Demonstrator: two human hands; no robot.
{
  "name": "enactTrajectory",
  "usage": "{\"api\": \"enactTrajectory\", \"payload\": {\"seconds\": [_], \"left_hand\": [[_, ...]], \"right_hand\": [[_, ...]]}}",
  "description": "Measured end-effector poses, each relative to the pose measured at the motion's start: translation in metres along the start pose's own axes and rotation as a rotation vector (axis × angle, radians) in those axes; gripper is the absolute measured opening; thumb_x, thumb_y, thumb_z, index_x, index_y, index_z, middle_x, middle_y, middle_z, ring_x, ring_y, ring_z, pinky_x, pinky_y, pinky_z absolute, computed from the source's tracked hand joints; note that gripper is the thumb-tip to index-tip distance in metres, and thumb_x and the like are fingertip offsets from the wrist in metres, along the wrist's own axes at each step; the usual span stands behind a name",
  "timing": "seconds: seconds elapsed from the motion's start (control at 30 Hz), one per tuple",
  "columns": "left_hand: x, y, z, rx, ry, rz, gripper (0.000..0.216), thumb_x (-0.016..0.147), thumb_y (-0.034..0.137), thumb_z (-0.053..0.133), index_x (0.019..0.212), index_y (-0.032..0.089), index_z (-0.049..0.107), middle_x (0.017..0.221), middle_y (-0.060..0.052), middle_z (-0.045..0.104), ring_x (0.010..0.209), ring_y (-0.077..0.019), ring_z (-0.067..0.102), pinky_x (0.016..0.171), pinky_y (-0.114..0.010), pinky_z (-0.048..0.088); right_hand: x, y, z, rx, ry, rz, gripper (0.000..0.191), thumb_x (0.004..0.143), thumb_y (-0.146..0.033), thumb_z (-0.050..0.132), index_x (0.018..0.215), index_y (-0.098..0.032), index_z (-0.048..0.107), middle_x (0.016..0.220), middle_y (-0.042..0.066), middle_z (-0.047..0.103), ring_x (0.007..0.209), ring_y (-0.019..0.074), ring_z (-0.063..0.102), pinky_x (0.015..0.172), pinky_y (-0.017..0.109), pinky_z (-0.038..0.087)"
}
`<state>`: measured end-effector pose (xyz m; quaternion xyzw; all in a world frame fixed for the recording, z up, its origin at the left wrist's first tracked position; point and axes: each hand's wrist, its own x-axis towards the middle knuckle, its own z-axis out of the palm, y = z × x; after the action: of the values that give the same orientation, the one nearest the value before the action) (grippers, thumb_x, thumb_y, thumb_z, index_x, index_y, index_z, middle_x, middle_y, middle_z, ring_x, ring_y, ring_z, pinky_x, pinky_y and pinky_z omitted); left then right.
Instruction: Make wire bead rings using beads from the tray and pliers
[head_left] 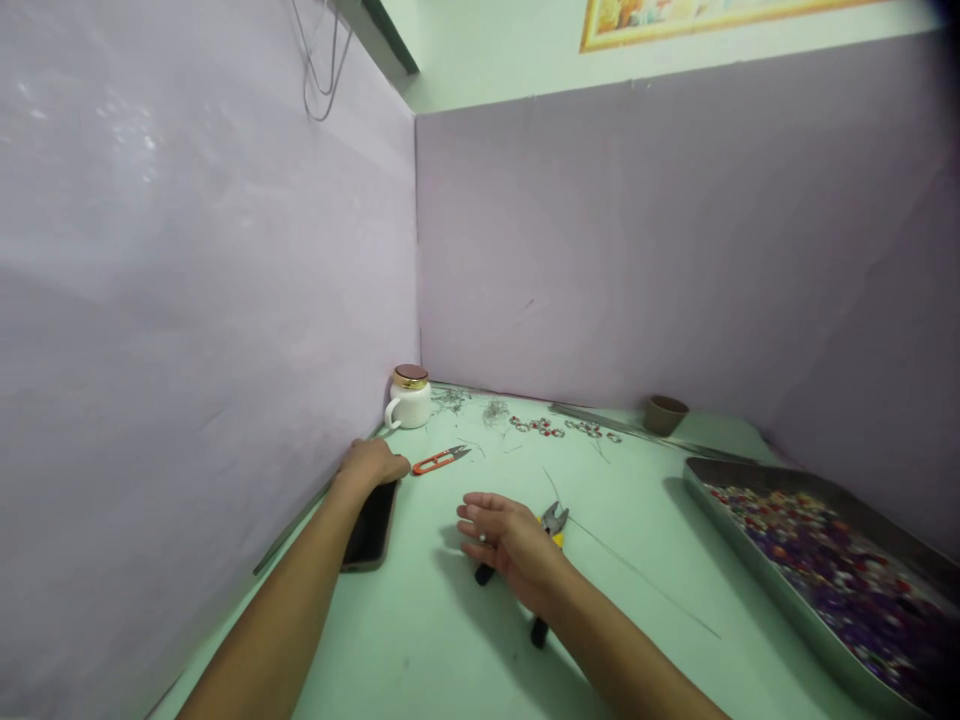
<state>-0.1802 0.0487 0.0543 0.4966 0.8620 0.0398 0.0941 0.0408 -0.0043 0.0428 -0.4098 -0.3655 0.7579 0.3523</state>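
My left hand (370, 463) is over the far end of a dark smartphone (371, 530) lying by the left wall. The thumb points right across its top edge, the other fingers are bent and partly hidden, and the hand seems to grip the phone. My right hand (514, 545) hangs above the table with its fingers apart. A tiny white spot shows at its fingers; whether it is a bead or a ring I cannot tell. Beneath that hand lie cutting pliers (554, 520) with yellow and black handles, partly covered. A thin wire (645, 575) runs right from the pliers.
Orange thread snips (441, 460) lie beyond the phone. At the back are a lidded white mug (410, 405), tangled wire bits (495, 411), red-and-clear beaded pieces (537, 427), long wires (622, 424) and a brown cup (664, 415). A metal tray (757, 560) of mixed beads stands right.
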Motion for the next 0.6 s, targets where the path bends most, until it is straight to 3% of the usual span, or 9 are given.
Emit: {"api": "enactTrajectory", "payload": {"seconds": [0.17,0.3,0.43,0.6], "left_hand": [[-0.009,0.013,-0.012,-0.074,0.008,0.115,0.044,0.066,0.045,0.044,0.093,0.015,0.061,0.096,-0.016,0.063,0.092,-0.0304,0.057,0.065,-0.031,0.043],[-0.026,0.031,-0.015,-0.130,0.047,0.206,0.040,0.070,0.045,0.040,0.092,0.018,0.059,0.095,-0.011,0.064,0.085,-0.0250,0.059,0.062,-0.027,0.043],[-0.046,0.045,-0.016,-0.156,0.090,0.236,0.044,0.068,0.048,0.043,0.098,0.017,0.056,0.101,-0.014,0.060,0.084,-0.0261,0.059,0.061,-0.028,0.042],[-0.061,0.052,-0.021,-0.169,0.109,0.236,0.051,0.067,0.054,0.046,0.101,0.018,0.054,0.105,-0.015,0.057,0.082,-0.0254,0.059,0.063,-0.029,0.041]], "right_hand": [[0.024,0.014,0.028,0.140,0.003,0.080,0.028,0.076,-0.035,0.052,0.095,-0.015,0.053,0.092,0.007,0.057,0.076,0.0145,0.056,0.070,0.031,0.044],[0.039,0.019,0.044,0.319,-0.228,0.109,0.041,0.081,-0.050,0.037,0.089,-0.015,0.056,0.074,0.005,0.059,0.069,0.0168,0.057,0.065,0.031,0.045],[0.040,0.023,0.043,0.393,-0.308,0.136,0.043,0.079,-0.052,0.039,0.080,-0.013,0.059,0.063,0.004,0.059,0.063,0.0176,0.057,0.062,0.030,0.045],[0.026,0.022,0.036,0.522,-0.417,0.107,0.042,0.079,-0.048,0.040,0.083,-0.012,0.060,0.064,0.006,0.062,0.059,0.0180,0.058,0.060,0.033,0.046]]}}
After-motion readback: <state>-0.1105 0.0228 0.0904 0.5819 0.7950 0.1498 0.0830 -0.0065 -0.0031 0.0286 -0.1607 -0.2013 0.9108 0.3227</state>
